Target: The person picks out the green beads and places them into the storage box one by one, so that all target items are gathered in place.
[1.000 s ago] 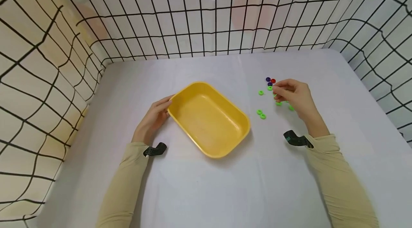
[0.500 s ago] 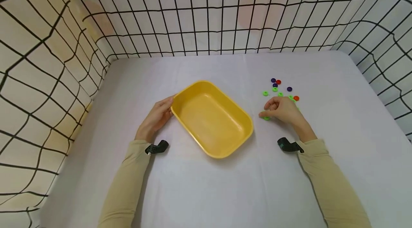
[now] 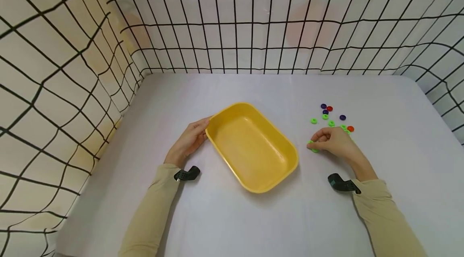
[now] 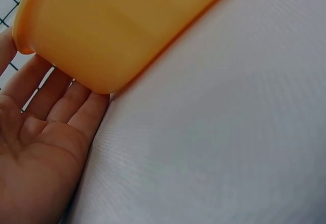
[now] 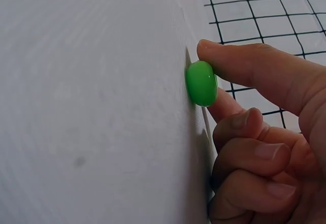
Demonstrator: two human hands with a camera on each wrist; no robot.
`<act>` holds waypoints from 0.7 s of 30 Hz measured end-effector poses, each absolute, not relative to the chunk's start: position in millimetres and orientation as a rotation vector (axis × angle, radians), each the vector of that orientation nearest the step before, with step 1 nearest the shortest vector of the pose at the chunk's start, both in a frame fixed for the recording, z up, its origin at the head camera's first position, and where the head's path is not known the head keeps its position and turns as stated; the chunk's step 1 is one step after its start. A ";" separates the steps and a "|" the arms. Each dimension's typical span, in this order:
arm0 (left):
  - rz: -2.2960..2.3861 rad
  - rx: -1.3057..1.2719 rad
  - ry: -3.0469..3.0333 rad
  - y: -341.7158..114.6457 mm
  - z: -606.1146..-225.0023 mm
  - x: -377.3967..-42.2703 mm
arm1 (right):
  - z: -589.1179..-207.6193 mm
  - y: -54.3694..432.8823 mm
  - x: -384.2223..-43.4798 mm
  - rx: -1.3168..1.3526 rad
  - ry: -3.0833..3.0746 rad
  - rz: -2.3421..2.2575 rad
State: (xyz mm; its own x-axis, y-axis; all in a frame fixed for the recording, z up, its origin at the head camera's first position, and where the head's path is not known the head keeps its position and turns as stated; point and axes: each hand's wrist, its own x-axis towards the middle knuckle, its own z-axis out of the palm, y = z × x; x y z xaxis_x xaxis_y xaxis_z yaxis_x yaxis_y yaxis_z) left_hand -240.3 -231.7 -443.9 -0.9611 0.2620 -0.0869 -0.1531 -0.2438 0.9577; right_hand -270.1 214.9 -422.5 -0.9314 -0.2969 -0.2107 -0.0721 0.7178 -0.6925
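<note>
Right hand [image 3: 334, 142] has come nearer the person, thumb and index now pinching a green ring [image 5: 202, 84] low at the tabletop [image 3: 239, 224]; other three fingers curl in. Side-on wrist view, so can't really tell whether the ring is off the surface. Upshot: work in hand now sits just right of the yellow tray [image 3: 253, 148], and pieces farther back are uncovered. Left hand [image 3: 188, 141] same as before: holds the tray's corner, fingers along the outer wall, thumb up by the rim.

Around: a lone green piece [image 3: 313, 121] beyond the right hand; farther back, a red piece [image 3: 329, 108] beside two small purple ones; another purple piece [image 3: 342, 117] off to their right; an orange piece [image 3: 350, 129] near more green, just behind the right hand. Black mesh [image 3: 237, 48] stands along the back and both sides, well apart from both hands.

In the way: tray's raised side between the pinched ring and the tray floor; right hand partly hides some green pieces.
</note>
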 end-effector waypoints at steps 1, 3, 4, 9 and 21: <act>2.287 0.136 1.742 -231.8 -444.7 -240.5 | -423.3 215.4 -269.8 -0.286 2.615 -1.036; 2.293 0.131 1.741 -232.0 -445.7 -241.0 | -424.0 215.4 -269.9 -0.278 2.614 -1.034; 2.293 0.131 1.740 -232.1 -445.9 -241.3 | -424.1 215.1 -270.1 -0.270 2.612 -1.033; 2.296 0.108 1.716 -231.7 -444.3 -241.1 | -424.0 213.9 -271.4 -0.231 2.599 -1.038; 2.281 0.086 1.763 -230.3 -443.5 -242.2 | -422.5 214.1 -273.4 -0.122 2.529 -1.149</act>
